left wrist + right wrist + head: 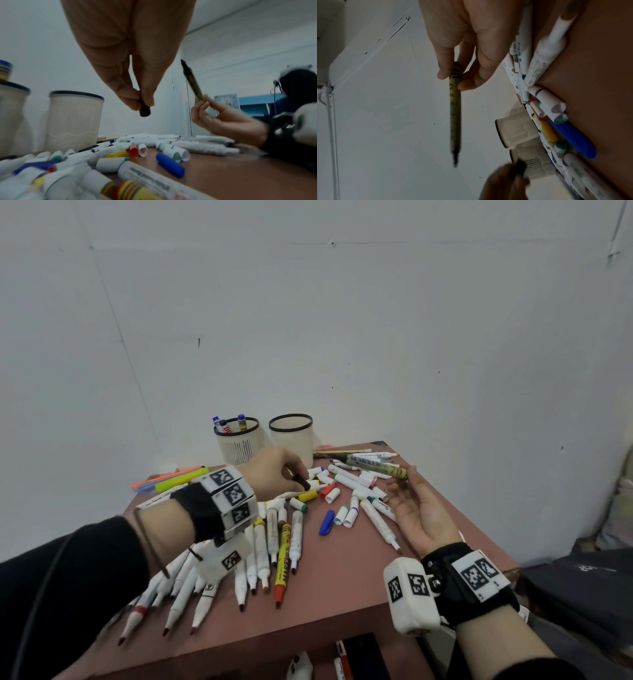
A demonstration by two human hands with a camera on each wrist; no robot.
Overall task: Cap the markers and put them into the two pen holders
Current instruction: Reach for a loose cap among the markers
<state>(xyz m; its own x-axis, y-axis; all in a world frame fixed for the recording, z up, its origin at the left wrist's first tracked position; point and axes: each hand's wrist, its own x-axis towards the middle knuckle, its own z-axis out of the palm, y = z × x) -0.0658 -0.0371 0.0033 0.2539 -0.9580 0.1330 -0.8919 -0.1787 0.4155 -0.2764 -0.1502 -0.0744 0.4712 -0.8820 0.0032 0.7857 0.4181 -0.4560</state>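
Black cap (145, 111) pinched at the fingertips of the left hand (274, 474), open end down, clear of the table (342, 583). Off to its right, olive marker (192, 81) gripped near its tail by the right hand (416, 510), long axis tilted, bare black tip toward the cap but well apart. Beyond the fingers, 2 cream pen holders: left holder (239, 445) with 3 capped markers, right holder (291, 440) apparently with none.
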